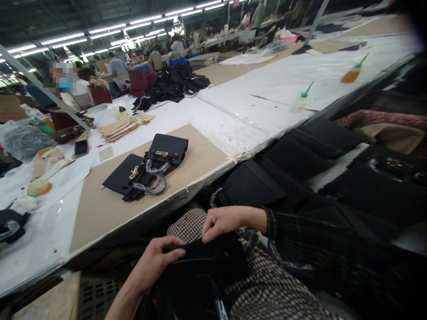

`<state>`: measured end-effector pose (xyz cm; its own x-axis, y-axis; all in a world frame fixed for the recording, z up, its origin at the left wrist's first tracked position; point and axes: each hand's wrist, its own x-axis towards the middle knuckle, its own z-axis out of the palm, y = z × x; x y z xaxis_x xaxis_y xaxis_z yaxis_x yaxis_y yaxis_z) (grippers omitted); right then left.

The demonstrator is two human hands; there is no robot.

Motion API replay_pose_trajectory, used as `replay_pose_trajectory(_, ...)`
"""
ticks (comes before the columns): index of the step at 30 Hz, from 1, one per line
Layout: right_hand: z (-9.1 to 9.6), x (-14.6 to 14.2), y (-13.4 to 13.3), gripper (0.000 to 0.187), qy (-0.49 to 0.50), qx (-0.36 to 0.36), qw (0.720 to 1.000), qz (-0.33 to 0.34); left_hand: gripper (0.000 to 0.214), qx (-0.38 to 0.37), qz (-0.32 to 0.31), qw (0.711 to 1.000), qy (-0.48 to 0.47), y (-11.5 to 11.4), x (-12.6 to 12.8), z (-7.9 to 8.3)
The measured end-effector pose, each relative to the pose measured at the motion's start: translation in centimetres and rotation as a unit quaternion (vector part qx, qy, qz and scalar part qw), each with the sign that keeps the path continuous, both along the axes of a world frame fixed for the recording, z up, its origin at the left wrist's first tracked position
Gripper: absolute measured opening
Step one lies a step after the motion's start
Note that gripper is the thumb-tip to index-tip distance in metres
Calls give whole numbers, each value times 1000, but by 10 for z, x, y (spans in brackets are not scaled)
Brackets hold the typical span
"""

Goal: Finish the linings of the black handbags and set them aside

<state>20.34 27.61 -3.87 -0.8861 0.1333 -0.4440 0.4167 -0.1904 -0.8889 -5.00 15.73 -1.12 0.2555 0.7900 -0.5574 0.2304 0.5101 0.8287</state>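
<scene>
A black handbag (pixel 190 284) lies across my lap, over a checked garment. My left hand (pixel 160 258) pinches its upper edge between thumb and fingers. Closed on the same edge, a little to the right, is my right hand (pixel 220 222), thumb and fingertips pressed together. Clear plastic wrap shows near the bag's right side. On the table ahead, two more black handbags (pixel 168 149) with gold clasps and plastic-wrapped handles rest on a brown cardboard sheet (pixel 203 149). The lower part of the bag I hold is dark and hard to make out.
Stacked black bags (pixel 253 182) fill the space to my right. The white table (pixel 216 115) carries a phone (pixel 81 148), tan pieces (pixel 118 128), a black material pile (pixel 173 84) and green-tipped bottles (pixel 300 102). A plastic crate (pixel 98 298) stands under its edge. Several people sit farther back.
</scene>
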Motion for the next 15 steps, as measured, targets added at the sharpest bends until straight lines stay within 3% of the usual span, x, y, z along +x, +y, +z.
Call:
replay_pose_trajectory(4,3,-2,-11,32,44,94,994,-20,29,2,-16,1000,13,-1,-2,4)
replay_pose_trajectory(8,10,0,-24,26,73,202,976,-45,27,44,-84,994,61,9,5,14)
replay_pose_trajectory(13,10,-2,-34,21,99,324,938,-73,37,117,-183,955,201,23,21,16)
replay_pose_trajectory(15,7,1,-36,21,86,320,939,-96,41,130,-190,949,215,23,24,13)
